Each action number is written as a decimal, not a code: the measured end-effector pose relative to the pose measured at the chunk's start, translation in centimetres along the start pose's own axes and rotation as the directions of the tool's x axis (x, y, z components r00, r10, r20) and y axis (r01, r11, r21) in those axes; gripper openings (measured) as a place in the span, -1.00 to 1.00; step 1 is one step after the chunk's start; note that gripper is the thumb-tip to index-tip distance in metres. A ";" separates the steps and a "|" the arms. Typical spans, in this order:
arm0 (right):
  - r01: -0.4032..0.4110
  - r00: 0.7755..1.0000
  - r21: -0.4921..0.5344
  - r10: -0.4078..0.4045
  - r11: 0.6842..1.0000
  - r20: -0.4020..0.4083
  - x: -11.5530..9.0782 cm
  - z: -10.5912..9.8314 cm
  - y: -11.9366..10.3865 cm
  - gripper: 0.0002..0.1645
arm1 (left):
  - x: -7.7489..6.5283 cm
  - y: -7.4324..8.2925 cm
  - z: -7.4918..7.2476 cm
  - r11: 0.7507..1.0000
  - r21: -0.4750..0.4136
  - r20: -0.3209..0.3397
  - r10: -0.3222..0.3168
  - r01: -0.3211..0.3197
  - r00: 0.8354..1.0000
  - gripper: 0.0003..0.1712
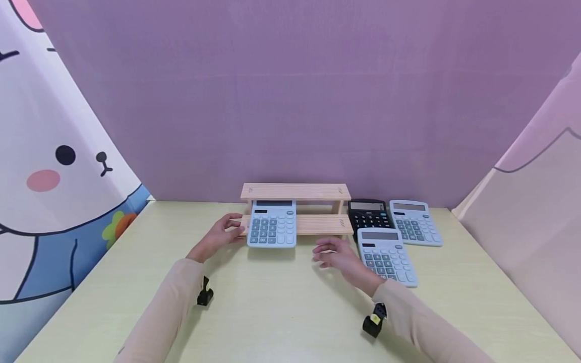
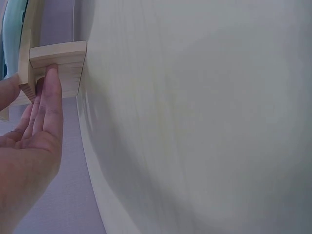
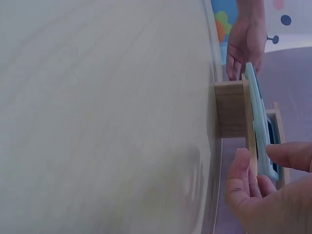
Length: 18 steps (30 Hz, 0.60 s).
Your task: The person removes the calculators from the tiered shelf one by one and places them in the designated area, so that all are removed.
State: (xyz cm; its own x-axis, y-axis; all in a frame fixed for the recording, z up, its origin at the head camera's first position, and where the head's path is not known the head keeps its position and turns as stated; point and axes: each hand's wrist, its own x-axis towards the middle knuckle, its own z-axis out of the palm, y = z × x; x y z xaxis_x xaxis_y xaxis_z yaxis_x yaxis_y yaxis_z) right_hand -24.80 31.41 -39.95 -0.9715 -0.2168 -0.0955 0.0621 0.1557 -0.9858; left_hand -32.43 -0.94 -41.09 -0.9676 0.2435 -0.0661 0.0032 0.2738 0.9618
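A light blue calculator (image 1: 272,227) lies tilted on the lower board of a small two-tier wooden rack (image 1: 295,191), overhanging its front edge. My left hand (image 1: 221,233) is at the rack's left end. In the left wrist view, its thumb meets the lower board's edge while the fingers (image 2: 51,105) reach beneath, holding the board between them. My right hand (image 1: 338,259) hovers before the rack's right part, fingers loosely bent and apart from the calculator in the head view. From the right wrist, the calculator's thin side (image 3: 261,126) shows beyond the thumb and fingers.
Right of the rack lie a black calculator (image 1: 366,214) and two more light blue calculators, one at the back (image 1: 419,224) and one in front (image 1: 390,257), partly behind the right forearm. A purple curtain (image 1: 295,101) hangs behind the pale table (image 1: 272,312).
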 end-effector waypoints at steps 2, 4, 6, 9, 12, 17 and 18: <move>-0.009 1.000 0.022 0.009 1.000 -0.007 0.3 0.5 -0.2 -0.49 | -0.1 0.1 0.0 1.000 0.003 0.000 -0.001 0.001 1.000 -0.40; -0.012 1.000 0.045 0.013 0.999 -0.007 0.6 1.0 -0.4 -0.49 | -0.2 0.2 0.0 1.000 0.007 0.000 -0.005 0.005 1.000 -0.40; -0.009 1.000 0.067 0.010 0.998 -0.007 0.8 1.4 -0.5 -0.48 | -0.1 0.2 0.0 1.000 0.014 -0.001 -0.013 0.013 1.000 -0.40; -0.010 1.000 0.094 0.011 0.996 -0.003 1.3 2.0 -0.6 -0.47 | -0.1 0.1 0.0 1.000 0.021 0.000 -0.021 0.021 1.000 -0.39; -0.001 1.000 0.112 0.001 0.994 0.000 1.6 2.6 -0.6 -0.48 | -0.1 0.1 -0.1 0.999 0.023 0.001 -0.026 0.026 1.000 -0.39; 0.002 1.000 0.155 -0.005 0.988 0.016 2.0 3.3 -0.5 -0.48 | 0.0 0.2 0.0 0.999 0.026 -0.002 -0.035 0.035 0.999 -0.39; 0.002 1.000 0.158 -0.005 0.987 0.019 2.1 3.4 -0.6 -0.47 | 0.0 0.2 0.0 0.999 0.025 -0.002 -0.036 0.036 0.999 -0.39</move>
State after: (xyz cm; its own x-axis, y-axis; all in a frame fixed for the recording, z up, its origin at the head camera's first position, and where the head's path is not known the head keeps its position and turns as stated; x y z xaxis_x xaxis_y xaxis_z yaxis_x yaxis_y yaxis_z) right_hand -26.10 27.58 -40.06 -0.9673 -0.2358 -0.0934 0.0959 0.0008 -0.9954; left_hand -32.48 -0.93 -40.91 -0.9677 0.2316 -0.0998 -0.0250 0.3057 0.9518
